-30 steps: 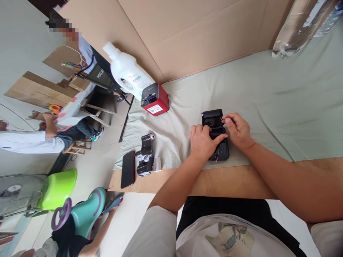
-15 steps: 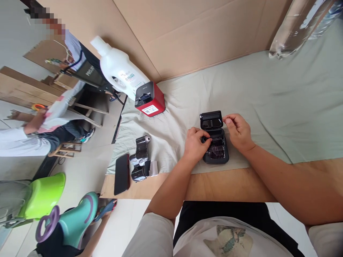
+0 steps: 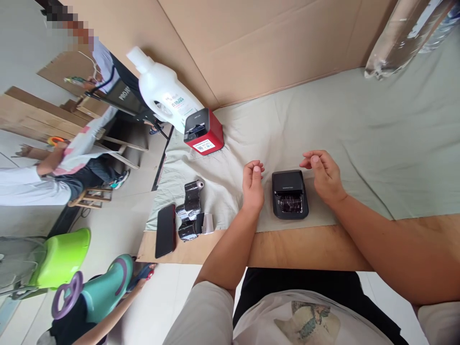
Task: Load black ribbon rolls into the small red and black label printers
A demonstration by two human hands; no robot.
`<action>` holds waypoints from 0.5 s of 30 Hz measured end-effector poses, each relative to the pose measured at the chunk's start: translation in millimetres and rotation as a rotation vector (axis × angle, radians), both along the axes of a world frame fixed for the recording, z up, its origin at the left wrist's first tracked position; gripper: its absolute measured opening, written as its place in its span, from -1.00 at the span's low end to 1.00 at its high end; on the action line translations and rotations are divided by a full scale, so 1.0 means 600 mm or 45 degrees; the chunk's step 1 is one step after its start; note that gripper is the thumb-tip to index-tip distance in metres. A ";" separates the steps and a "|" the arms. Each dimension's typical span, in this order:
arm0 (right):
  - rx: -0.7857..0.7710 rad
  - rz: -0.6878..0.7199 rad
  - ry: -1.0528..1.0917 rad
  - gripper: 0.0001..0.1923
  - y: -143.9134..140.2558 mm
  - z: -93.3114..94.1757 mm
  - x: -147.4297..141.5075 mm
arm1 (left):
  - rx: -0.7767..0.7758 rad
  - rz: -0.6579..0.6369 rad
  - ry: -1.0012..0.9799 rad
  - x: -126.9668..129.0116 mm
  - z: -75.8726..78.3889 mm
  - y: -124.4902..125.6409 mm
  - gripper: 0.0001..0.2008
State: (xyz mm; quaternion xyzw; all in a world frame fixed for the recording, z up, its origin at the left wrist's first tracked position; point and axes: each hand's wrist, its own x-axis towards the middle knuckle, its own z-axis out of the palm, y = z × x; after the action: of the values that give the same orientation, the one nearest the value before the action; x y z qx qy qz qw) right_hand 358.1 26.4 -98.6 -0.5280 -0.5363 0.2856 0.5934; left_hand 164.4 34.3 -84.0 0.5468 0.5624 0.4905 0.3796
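Note:
A black label printer (image 3: 288, 181) sits on the cloth between my hands. Its lid is down over the back half, and shiny dark film shows in its front part. To the left of the printer is my left hand (image 3: 253, 184), fingers loosely bent and nothing in them. On the other side, my right hand (image 3: 322, 173) hovers with half-curled fingers, also holding nothing. Neither hand touches the printer. Further left lie a curled black strip with a small roll (image 3: 193, 196), a small whitish piece (image 3: 207, 223) and a phone (image 3: 166, 231).
A red and black box-shaped device (image 3: 204, 132) stands before a white jug (image 3: 168, 88). Cardboard (image 3: 273, 43) walls the back; a plastic-wrapped roll (image 3: 391, 40) is at the far right. Other people sit and stand on the left, near a green tub (image 3: 63, 256).
The printer's lid was raised and is now down. Both hands have come off the printer, my left hand moving left and my right hand slightly right.

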 end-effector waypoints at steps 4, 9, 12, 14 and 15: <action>-0.180 -0.068 -0.317 -0.47 0.008 -0.010 0.009 | -0.119 -0.195 0.335 -0.002 -0.002 0.003 -0.59; -0.392 0.115 -0.793 -0.43 -0.001 0.002 0.011 | -0.122 -0.540 0.681 0.001 0.015 -0.001 -0.66; -0.523 0.260 -0.800 -0.43 -0.011 0.026 0.011 | -0.312 -0.633 0.402 -0.004 0.033 -0.005 -0.61; -0.648 0.352 -0.720 -0.42 -0.014 0.042 0.011 | -0.450 -0.666 0.125 -0.010 0.043 -0.007 -0.50; -0.693 0.402 -0.654 -0.41 -0.014 0.048 0.012 | -0.501 -0.667 0.008 -0.013 0.047 -0.007 -0.44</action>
State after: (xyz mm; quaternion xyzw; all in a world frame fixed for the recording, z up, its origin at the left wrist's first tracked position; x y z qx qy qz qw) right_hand 365.3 17.8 -69.8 -0.6311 -0.6464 0.3634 0.2276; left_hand 156.7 30.0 -55.8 0.5903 0.4879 0.2565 0.5896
